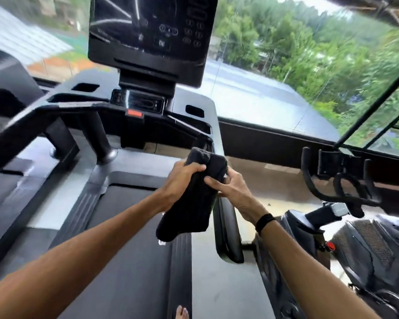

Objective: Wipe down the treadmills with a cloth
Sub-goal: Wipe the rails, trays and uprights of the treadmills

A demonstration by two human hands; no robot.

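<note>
Just in front of the treadmill (134, 226), over the right edge of its belt (129, 261), 2 bare hands hold a dark cloth (194, 196) in the air. The left hand (182, 180) grips the cloth near its top, fingers curled round a bunched fold, and the rest of the cloth hangs down below that hand, clear of the belt. The right hand (230, 189) pinches the cloth's right edge between thumb and fingers, just beside the left hand; a black wristband (264, 221) sits on that wrist. The top of the cloth reaches close to the treadmill's right handrail (226, 226), but contact cannot be told. Above the cloth stands the treadmill's console (152, 38), its dark screen tilted toward the person, with an orange-red tab (134, 113) on the crossbar below it. A bare foot (182, 313) rests on the belt at the bottom edge of the view. To the right of the treadmill sits an exercise bike (355, 215) with black handlebars, and beyond it a window (309, 54) shows green trees.
</note>
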